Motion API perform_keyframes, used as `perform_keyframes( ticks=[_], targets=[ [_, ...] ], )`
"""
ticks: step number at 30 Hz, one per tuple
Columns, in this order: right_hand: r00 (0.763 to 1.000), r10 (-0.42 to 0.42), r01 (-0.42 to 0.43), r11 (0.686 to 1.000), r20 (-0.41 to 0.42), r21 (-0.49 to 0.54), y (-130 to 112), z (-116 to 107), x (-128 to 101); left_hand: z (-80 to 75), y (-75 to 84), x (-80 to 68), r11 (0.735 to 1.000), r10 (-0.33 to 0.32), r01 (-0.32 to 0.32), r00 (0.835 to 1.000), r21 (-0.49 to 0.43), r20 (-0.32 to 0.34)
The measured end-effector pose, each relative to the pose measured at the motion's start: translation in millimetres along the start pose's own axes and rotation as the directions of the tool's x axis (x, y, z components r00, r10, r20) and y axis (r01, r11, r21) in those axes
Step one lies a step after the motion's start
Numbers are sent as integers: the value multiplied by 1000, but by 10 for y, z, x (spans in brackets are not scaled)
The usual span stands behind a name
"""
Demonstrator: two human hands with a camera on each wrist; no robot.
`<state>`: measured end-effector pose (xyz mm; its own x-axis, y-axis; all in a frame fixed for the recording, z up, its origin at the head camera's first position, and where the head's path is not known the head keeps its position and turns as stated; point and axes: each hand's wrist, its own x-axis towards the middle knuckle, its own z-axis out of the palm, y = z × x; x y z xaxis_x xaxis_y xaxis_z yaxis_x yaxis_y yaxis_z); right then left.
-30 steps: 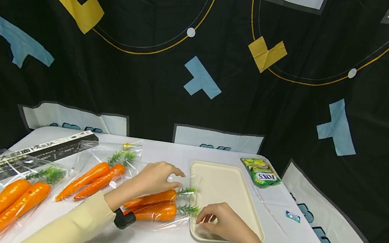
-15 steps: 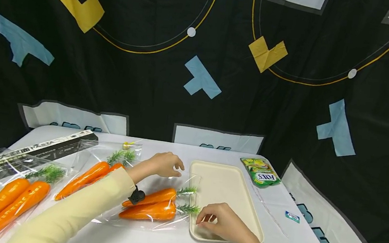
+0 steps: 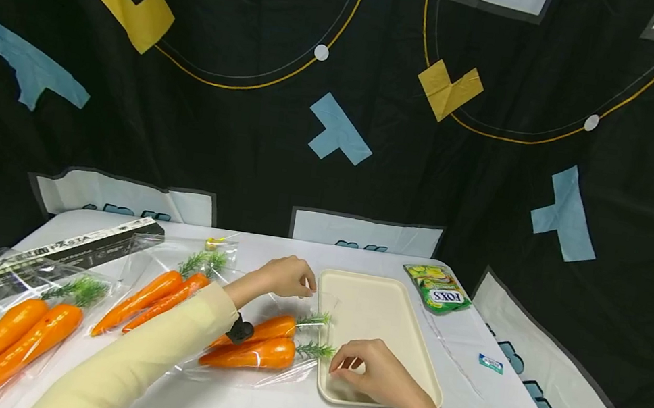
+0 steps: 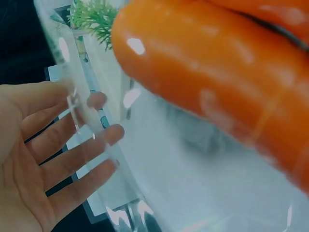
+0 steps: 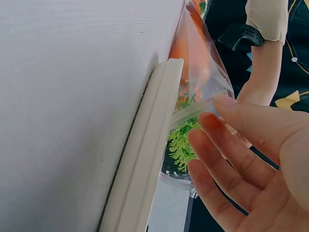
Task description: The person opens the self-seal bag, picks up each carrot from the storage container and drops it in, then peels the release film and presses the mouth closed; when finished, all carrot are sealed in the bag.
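Observation:
A clear plastic bag (image 3: 288,382) with two orange carrots (image 3: 259,353) with green tops (image 3: 315,351) lies left of the cream tray (image 3: 376,298), its open-looking end overlapping the tray's left side. My left hand (image 3: 284,276) pinches the far edge of this bag; in the left wrist view my thumb is before the film and fingertips show through it. My right hand (image 3: 375,373), over the tray's near end, pinches the near edge between thumb and index finger. In the right wrist view that hand (image 5: 246,159) has its other fingers loosely bent beside the green tops.
Two more bagged pairs of carrots (image 3: 16,343) (image 3: 158,302) lie to the left, by a long black-and-white box (image 3: 82,249). A green FOX'S packet (image 3: 438,289) lies behind the tray's right side, and a small blue-green packet (image 3: 491,363) at far right.
My left hand has moved away from me off the carrots, then right along the bag's far edge, and its fingers have closed on the plastic. The right hand stays put.

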<state>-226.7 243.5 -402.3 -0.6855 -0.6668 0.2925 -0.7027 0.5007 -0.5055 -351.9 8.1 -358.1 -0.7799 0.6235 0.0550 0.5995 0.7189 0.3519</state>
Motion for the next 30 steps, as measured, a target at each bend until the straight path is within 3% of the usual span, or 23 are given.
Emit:
perform_keyframes(
  ticks=[4,11,17,23,30],
  targets=[
    [999,-27,27,1000,-24,-2,1,-5,1,26,-11,-34,999,5,-7,999,-52,-47],
    [998,20,-21,1000,-62,-17,-10,-27,9,0,-83,-121,986,49,-61,996,-156,-80],
    [990,-13,7,999,-140,-44,-29,-137,15,-93,-137,-223,967,85,-124,981,-222,-175],
    [979,-66,49,995,-194,-91,-24,-314,52,-212,-163,-322,948,64,-144,960,-285,-271],
    [965,-96,54,983,-243,-176,-22,-511,118,-302,-153,-464,903,4,-155,935,-400,-353]
  ],
)
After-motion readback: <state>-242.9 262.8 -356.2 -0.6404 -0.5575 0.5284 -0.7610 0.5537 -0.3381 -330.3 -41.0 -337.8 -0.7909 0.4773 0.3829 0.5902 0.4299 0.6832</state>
